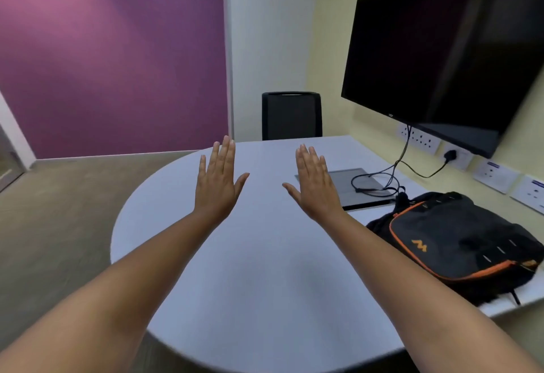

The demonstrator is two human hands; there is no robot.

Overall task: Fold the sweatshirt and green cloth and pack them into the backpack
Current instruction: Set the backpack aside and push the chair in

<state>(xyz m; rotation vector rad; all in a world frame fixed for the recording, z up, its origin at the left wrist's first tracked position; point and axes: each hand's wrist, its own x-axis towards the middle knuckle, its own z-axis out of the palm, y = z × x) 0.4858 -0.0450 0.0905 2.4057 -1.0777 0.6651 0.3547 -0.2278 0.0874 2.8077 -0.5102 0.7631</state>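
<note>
Holding both hands out flat above the pale grey rounded desk [250, 269], left hand [217, 184] and right hand [316, 188] side by side, fingers straight, gripping nothing. Lying to the right, near the wall: black fabric backpack with orange piping [459, 243], long axis running diagonally away toward the 1 black wall-mounted screen [447, 57], right hand clearly nearer. Apparently zipped shut. Showing no sweatshirt or green cloth anywhere. Resting beyond the right hand: thin grey flat panel [356, 187] with black cables [379, 181].
</note>
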